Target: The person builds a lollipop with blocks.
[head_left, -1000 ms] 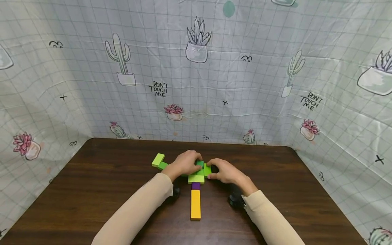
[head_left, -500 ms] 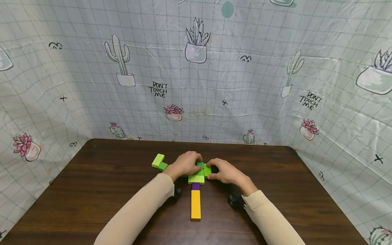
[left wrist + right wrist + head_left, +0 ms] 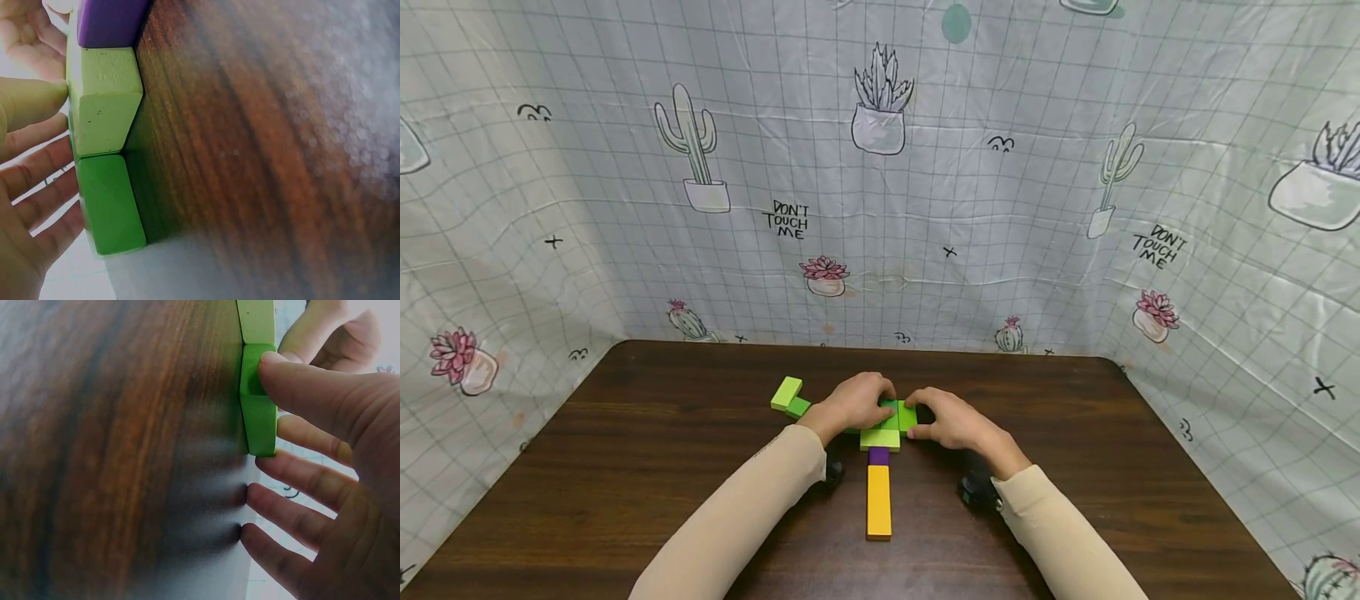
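Wooden blocks lie joined at the middle of the table in the head view. My left hand reaches over them, thumb and index finger curved round a dark green block; it partly hides the blocks beneath. At the right end, my right hand pinches a bright green block, thumb at its near side and index finger at its far side. In the right wrist view the other fingers spread beyond that block. Nearer me sit a yellow-green block, a purple block and a long orange block.
A tilted lime block and a green block extend from the group at the left. The dark wooden table ends at a patterned cloth. A black wrist device sits under the right forearm.
The dark green block and my left fingers have shifted slightly towards me, closing up to the yellow-green block. My right hand has stayed almost still.
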{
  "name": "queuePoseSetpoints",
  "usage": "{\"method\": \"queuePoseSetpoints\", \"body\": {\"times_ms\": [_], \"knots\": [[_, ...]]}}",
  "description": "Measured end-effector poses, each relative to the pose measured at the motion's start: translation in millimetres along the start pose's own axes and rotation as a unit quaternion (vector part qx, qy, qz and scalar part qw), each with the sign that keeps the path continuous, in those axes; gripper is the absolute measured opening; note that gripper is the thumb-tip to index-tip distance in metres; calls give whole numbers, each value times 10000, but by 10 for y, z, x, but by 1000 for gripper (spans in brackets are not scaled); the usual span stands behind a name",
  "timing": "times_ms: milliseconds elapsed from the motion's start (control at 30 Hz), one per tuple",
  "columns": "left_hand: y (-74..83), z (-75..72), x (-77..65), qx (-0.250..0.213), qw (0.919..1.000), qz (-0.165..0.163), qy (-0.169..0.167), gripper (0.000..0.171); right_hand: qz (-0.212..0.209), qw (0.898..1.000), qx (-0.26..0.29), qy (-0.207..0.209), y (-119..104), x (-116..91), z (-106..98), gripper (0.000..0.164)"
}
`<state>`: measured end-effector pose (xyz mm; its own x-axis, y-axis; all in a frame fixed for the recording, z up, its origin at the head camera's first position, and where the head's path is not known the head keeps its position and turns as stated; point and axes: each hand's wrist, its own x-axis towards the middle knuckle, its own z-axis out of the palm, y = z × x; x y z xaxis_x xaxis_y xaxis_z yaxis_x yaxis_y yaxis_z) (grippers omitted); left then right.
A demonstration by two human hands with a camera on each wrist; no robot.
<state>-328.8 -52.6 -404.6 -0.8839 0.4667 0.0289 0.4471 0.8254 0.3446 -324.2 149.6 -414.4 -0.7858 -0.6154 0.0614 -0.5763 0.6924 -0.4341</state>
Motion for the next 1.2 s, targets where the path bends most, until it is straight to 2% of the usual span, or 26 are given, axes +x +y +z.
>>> {"method": "queuePoseSetpoints", "body": {"times_ms": [433, 1200], "knots": [[3, 8, -6, -5, 10000, 49, -23, 28, -196, 9998, -70, 44, 7, -8, 16, 42], [0, -13, -11, -14, 10000, 50, -15, 27, -162, 9998, -99, 71, -12, -6, 4, 43]]}}
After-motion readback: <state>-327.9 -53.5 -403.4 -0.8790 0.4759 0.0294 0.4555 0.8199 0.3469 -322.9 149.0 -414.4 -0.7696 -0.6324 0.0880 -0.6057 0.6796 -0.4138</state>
